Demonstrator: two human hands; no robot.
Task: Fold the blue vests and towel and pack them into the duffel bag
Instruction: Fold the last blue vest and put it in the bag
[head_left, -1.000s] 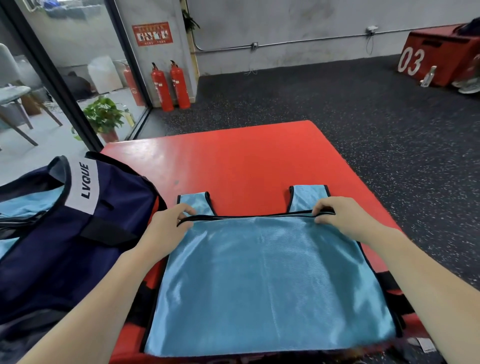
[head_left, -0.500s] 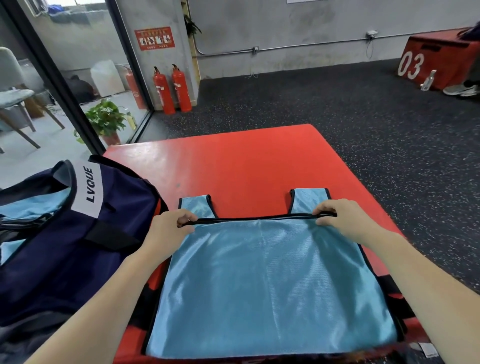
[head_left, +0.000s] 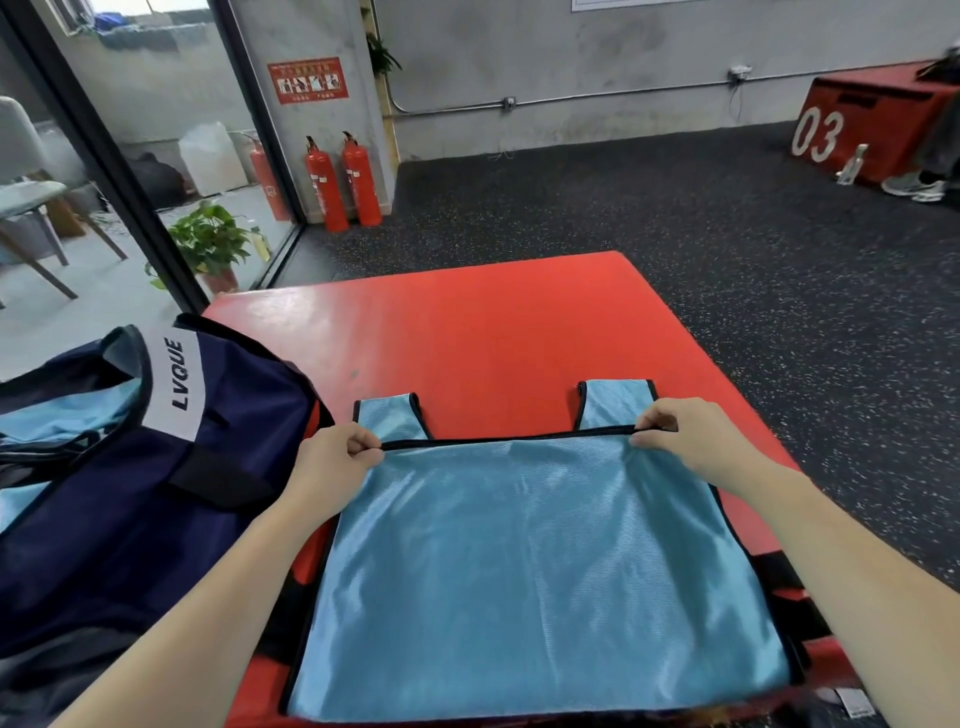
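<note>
While L hand (head_left: 337, 462) & R hand (head_left: 691, 441) pinch its hem, vest (head_left: 535, 571) lies flat.

The dark blue duffel bag (head_left: 130, 467) at the left edge of the red mat (head_left: 467, 332) says "LVQUE" in black letters on a white band, and the red box (head_left: 872, 124) far away on the floor has a big white "03".
</note>
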